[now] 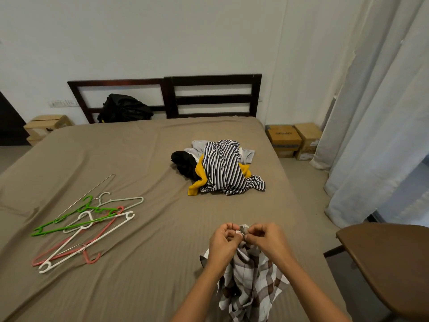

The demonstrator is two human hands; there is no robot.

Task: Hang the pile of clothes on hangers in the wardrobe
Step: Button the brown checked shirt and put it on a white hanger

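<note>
Through my head camera, my left hand [224, 240] and right hand [264, 238] are close together, fingers curled. Both pinch the top edge of a brown, white and grey checked cotton shirt [250, 282], which hangs from them onto the taupe-sheeted bed [139, 287]. I can't tell whether I'm pinching a button or the collar. The shirt looks light, soft and floppy, so I'd judge the collar and shoulders are the best places to hold it while a hanger goes in. Straight ahead of my hands lies one crumpled pile of clothes [220, 168], showing at least four garments: striped, yellow, black and pale grey. To the left of my left hand is a tangled heap of plastic and wire hangers [88, 228], about six. The wardrobe is out of sight.
</note>
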